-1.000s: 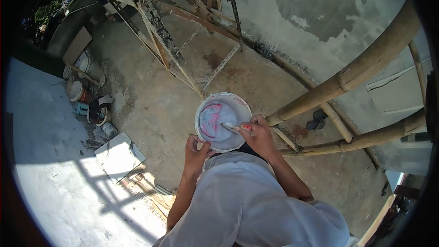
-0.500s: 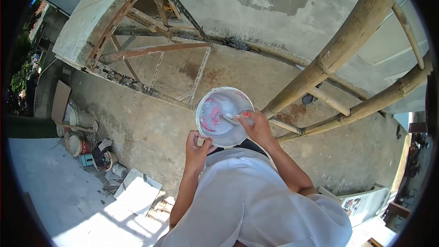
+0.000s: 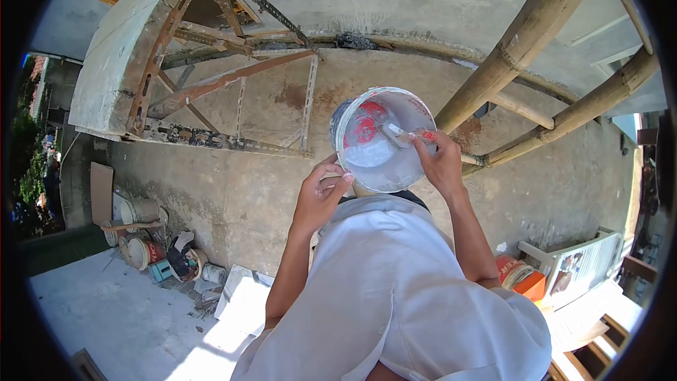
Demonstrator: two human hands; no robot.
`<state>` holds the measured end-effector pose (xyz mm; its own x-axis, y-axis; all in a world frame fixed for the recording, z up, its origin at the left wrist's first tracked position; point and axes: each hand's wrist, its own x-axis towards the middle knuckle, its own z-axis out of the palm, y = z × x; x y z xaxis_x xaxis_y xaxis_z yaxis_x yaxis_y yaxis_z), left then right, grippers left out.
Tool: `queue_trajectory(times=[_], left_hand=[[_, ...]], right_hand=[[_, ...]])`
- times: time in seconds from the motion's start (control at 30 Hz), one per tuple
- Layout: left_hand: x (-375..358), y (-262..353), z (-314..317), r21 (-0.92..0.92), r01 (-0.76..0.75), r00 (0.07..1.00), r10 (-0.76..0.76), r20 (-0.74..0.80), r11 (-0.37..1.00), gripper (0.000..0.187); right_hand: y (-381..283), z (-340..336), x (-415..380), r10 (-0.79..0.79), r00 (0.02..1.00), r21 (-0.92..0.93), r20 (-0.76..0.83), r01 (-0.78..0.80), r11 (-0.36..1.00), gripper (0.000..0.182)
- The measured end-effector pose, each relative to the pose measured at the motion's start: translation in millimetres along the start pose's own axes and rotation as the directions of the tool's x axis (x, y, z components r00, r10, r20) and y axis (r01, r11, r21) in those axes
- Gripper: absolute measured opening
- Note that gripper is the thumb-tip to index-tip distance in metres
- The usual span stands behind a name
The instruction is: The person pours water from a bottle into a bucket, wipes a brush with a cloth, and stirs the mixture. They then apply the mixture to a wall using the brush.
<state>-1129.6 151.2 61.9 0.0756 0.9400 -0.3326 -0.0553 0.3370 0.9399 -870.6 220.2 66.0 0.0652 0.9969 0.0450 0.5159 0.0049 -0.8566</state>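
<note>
In front of my body a white bucket (image 3: 419, 109) is tilted so its inside faces me. Its walls are smeared white, with red patches on the bottom. The fingers of my left hand (image 3: 323, 190) pinch the near left rim. My right hand (image 3: 441, 162) is closed around the handle of a small flat-headed tool (image 3: 397, 134) with red and white on it. The tool's head reaches into the bucket, close to the inner wall; the exact kind of tool I cannot tell.
A rusty metal frame with a slab (image 3: 120, 63) stands at the left. Bamboo poles (image 3: 525, 49) slant along the right, near my right hand. Several buckets (image 3: 144, 250) sit at lower left, and a red and white container (image 3: 513, 271) stands at lower right.
The bucket has tipped more toward me, showing more of its red bottom and outer left side. Both hands have moved with it to the right in view, the tool still in my right hand.
</note>
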Motion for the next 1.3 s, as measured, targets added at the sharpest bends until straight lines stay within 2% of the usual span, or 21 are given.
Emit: queue_trajectory(times=[0.03, 0.13, 0.23, 0.33, 0.43, 0.53, 0.67, 0.77, 0.83, 0.9, 0.97, 1.07, 1.17, 1.3], left_hand=[[1.8, -2.1, -3.7, 0.014, -0.023, 0.999, 0.023, 0.032, 1.000, 0.032], [3.9, 2.3, -5.9, -0.020, 0.005, 1.000, -0.005, 0.005, 1.000, 0.061], [3.6, 19.2, -2.7, -0.020, 0.025, 0.995, -0.023, 0.101, 0.999, 0.090], [10.8, 16.2, 7.0, -0.034, -0.063, 0.981, 0.068, 0.181, 0.997, 0.102], [12.8, 33.7, 13.9, -0.166, 0.152, 0.979, -0.126, 0.158, 0.974, 0.101], [18.0, 17.7, 7.1, -0.142, 0.029, 0.991, -0.009, 0.135, 0.990, 0.102], [16.5, 19.5, 6.6, -0.193, 0.082, 0.993, -0.062, 0.103, 0.978, 0.099], [15.2, 25.1, 7.2, -0.224, 0.160, 0.986, -0.145, 0.081, 0.961, 0.095], [14.4, 27.1, 8.5, -0.262, 0.173, 0.984, -0.158, 0.078, 0.950, 0.092], [14.6, 30.6, 10.0, -0.262, 0.175, 0.984, -0.165, 0.062, 0.949, 0.090], [15.3, 31.0, 10.9, -0.263, 0.175, 0.985, -0.167, 0.051, 0.949, 0.088], [14.8, 31.2, 11.5, -0.261, 0.174, 0.985, -0.169, 0.042, 0.950, 0.088], [13.9, 33.4, 12.1, -0.247, 0.171, 0.985, -0.166, 0.043, 0.954, 0.090], [12.8, 28.0, 11.9, -0.233, 0.150, 0.989, -0.145, 0.039, 0.961, 0.097]], right_hand=[[-2.6, -1.1, -0.2, -0.008, 1.000, -0.016, -0.012, 0.008, 1.000, 0.022], [-8.8, -2.9, -2.3, -0.012, 0.999, -0.038, -0.037, 0.011, 0.999, 0.021], [-14.3, -0.8, -4.3, -0.011, 0.999, -0.034, -0.046, 0.009, 0.999, 0.020], [-20.9, 4.1, -7.4, -0.040, 0.998, -0.056, -0.055, 0.037, 0.998, 0.020], [-27.5, 7.3, -10.3, -0.045, 0.998, -0.108, -0.052, 0.039, 0.993, 0.019], [-31.2, 8.5, -11.4, -0.020, 0.999, -0.104, -0.034, 0.016, 0.994, 0.020], [-40.2, 5.6, -11.0, -0.006, 1.000, -0.046, 0.029, 0.007, 0.999, 0.022], [-39.3, 7.5, -13.3, -0.109, 0.994, -0.057, 0.016, 0.110, 0.992, 0.022], [-43.7, 7.3, -17.7, -0.232, 0.971, -0.273, -0.050, 0.210, 0.939, 0.022], [-53.4, 5.6, -21.6, -0.285, 0.955, -0.362, -0.078, 0.239, 0.901, 0.023], [-65.1, 3.6, -23.4, -0.260, 0.962, -0.325, -0.089, 0.219, 0.920, 0.023], [-64.6, 1.7, -21.6, -0.234, 0.972, -0.342, 0.024, 0.228, 0.912, 0.021], [-57.6, 6.9, -16.1, -0.219, 0.972, -0.281, 0.086, 0.234, 0.931, 0.024], [-56.5, 13.9, -9.9, -0.236, 0.969, -0.267, 0.068, 0.246, 0.932, 0.022]])
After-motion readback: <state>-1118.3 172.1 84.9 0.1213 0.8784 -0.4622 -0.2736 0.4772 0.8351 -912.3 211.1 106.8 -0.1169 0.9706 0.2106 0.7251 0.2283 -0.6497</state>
